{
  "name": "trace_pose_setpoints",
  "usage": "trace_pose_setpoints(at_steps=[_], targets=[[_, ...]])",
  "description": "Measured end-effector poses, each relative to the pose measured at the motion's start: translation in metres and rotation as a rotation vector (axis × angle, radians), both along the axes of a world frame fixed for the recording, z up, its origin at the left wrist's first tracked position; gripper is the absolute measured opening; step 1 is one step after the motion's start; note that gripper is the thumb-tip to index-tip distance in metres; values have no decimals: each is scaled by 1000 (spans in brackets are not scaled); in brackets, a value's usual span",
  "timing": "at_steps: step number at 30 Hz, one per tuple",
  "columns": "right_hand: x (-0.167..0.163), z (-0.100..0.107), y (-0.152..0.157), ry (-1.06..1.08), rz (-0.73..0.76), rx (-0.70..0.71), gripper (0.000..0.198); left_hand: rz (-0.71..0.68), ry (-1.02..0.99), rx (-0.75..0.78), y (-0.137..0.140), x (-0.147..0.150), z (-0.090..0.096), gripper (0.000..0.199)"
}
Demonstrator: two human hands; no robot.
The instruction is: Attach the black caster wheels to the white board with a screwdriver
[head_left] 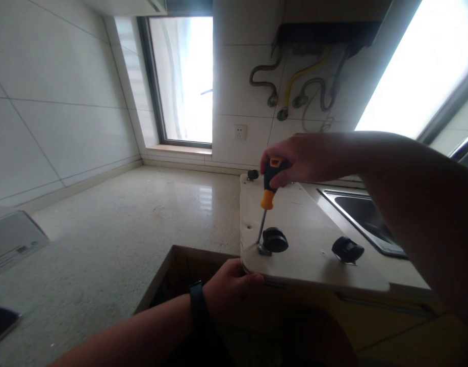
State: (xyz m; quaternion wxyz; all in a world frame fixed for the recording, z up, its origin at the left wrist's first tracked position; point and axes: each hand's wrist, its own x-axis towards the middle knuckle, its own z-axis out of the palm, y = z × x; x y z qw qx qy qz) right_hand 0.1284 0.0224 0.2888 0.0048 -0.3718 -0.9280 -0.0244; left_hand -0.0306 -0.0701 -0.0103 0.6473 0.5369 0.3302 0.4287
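Note:
My right hand [285,160] is closed around the handle of a black and orange screwdriver [267,199]. The screwdriver points down, slightly tilted, with its tip at the metal mounting plate [263,250] of a black caster wheel [275,239]. That caster sits near the front left corner of a pale board [295,219] lying on the counter. A second caster [347,250] stands at the front right, and another caster [253,175] at the back left. My left hand [234,285] grips the board's front left edge, thumb on top; its other fingers are mostly hidden below.
A sink [366,219] lies right of the board. The speckled counter [173,214] has a cut-out [173,270] in front. A white box [14,237] and a dark flat device [2,323] are at the left. Pipes [287,92] and a socket [240,132] are on the wall.

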Motion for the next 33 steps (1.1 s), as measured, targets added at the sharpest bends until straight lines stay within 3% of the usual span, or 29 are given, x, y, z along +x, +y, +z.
trace_pose_setpoints(at_steps=[10, 14, 18, 27, 33], targets=[[-20, -11, 19, -50, -47, 19, 44, -46, 38, -20, -2, 1, 3, 54], [-7, -4, 17, -77, -21, -27, 43, -56, 34, -19, 0, 1, 4, 54], [9, 3, 13, 25, 28, -102, 40, -22, 15, 9, 3, 1, 7, 55], [1, -8, 6, 7, 11, 100, 37, -2, -13, -36, -6, 1, 11, 47], [-3, -13, 2, 59, -65, 167, 39, 33, 14, -29, -3, 2, 9, 57]])
